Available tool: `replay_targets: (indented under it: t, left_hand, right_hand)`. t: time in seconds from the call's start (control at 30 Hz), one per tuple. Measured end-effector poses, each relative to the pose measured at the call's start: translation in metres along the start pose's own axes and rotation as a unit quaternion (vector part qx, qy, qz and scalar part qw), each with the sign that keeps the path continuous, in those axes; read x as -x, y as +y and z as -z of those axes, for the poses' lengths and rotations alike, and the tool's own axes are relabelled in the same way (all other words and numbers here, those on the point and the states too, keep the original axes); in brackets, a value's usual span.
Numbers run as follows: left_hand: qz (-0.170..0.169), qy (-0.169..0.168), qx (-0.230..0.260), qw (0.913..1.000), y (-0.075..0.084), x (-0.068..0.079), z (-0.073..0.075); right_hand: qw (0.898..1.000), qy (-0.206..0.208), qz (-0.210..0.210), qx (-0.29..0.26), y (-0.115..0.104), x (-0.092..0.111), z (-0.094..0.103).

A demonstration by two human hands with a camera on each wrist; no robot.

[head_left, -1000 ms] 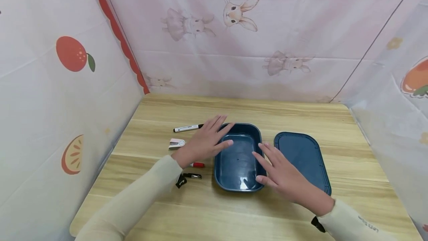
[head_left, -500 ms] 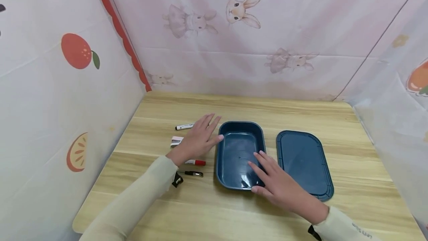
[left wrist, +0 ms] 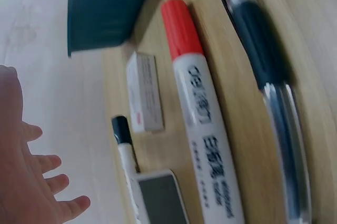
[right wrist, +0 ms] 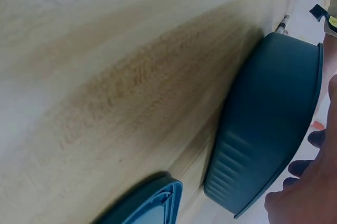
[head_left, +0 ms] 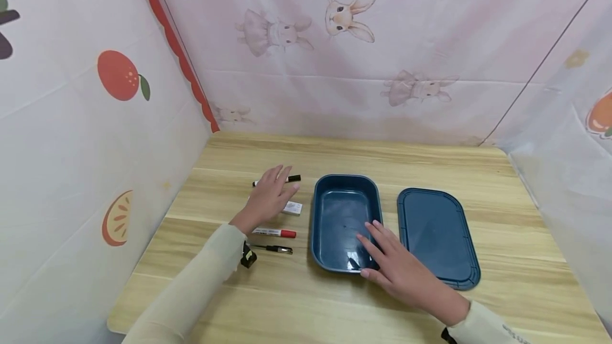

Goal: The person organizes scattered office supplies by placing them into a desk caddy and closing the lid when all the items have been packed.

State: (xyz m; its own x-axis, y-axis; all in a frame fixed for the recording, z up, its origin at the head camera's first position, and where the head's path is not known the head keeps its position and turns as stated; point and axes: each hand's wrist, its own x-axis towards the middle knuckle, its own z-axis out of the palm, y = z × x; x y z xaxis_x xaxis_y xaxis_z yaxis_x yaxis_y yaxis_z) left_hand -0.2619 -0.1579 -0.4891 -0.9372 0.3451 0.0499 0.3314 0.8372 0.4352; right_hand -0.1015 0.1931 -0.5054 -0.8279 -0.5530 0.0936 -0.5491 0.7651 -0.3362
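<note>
My left hand [head_left: 268,197], fingers extended, hovers palm down over small stationery left of the navy plastic box [head_left: 346,216]. Beneath or beside it lie a black-capped marker [head_left: 294,178] and a small white carton [head_left: 292,208]. A white object with a dark grey face [left wrist: 164,200] shows in the left wrist view; the hand covers it in the head view. Closer to me lie a red-capped whiteboard marker [head_left: 274,233] and a black pen [head_left: 279,249]. My right hand [head_left: 401,269], fingers spread, is at the box's near right rim; contact is unclear.
The box's matching lid [head_left: 439,238] lies flat on the wooden table [head_left: 325,312], to the right of the box. Printed cloth walls [head_left: 311,68] enclose the table's back and both sides.
My left hand has moved left, away from the box's rim and over the stationery. The white carton and more of the red marker now show. My right hand has shifted slightly towards me.
</note>
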Motion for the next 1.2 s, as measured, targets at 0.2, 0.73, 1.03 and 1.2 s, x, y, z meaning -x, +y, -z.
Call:
replay_targets:
  t: [0.2,0.73,1.03,1.2]
  left_hand:
    - [0.025,0.016,-0.002,0.9996,-0.020,-0.008,-0.002]
    - [0.056,0.032,-0.027,0.9975,-0.059,-0.015,-0.003]
    - [0.072,0.027,-0.066,0.9949,-0.075,-0.014,-0.004]
    - [0.059,0.025,-0.070,0.9955,-0.080,-0.015,-0.002]
  right_hand:
    - [1.000,0.014,0.001,0.004,0.001,0.001,-0.008]
    - [0.999,0.031,0.015,0.019,0.004,0.004,-0.019]
    - [1.000,0.017,0.003,0.005,0.006,0.004,-0.022]
    - [1.000,0.023,0.005,0.010,0.006,0.004,-0.022]
